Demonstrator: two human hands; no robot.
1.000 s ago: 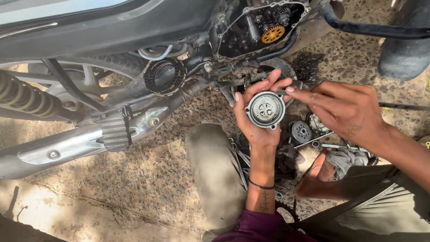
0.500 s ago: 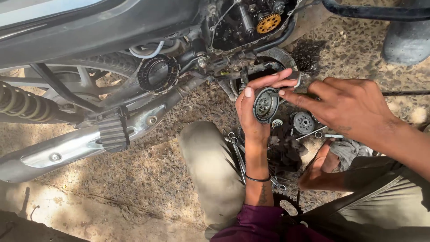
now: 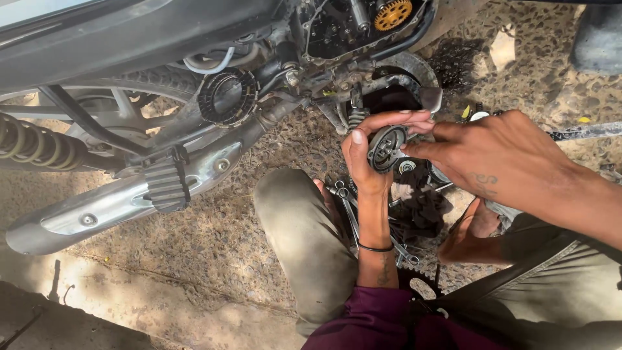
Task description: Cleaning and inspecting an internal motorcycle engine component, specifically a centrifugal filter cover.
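Round clutch part in hand, under the open engine

My left hand (image 3: 364, 162) grips the round metal clutch part (image 3: 387, 148), fingers closed around its rim, at 6 o'clock from the open engine case (image 3: 363, 26). My right hand (image 3: 492, 159) pinches its 3 o'clock edge. I'm checking it over, I judge; next calls for a steady turn without dropping it.

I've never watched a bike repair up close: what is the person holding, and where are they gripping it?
A round metal engine part. The left hand grips it around its rim, thumb on one edge and fingers over the top; the right hand has its fingertips on its face.
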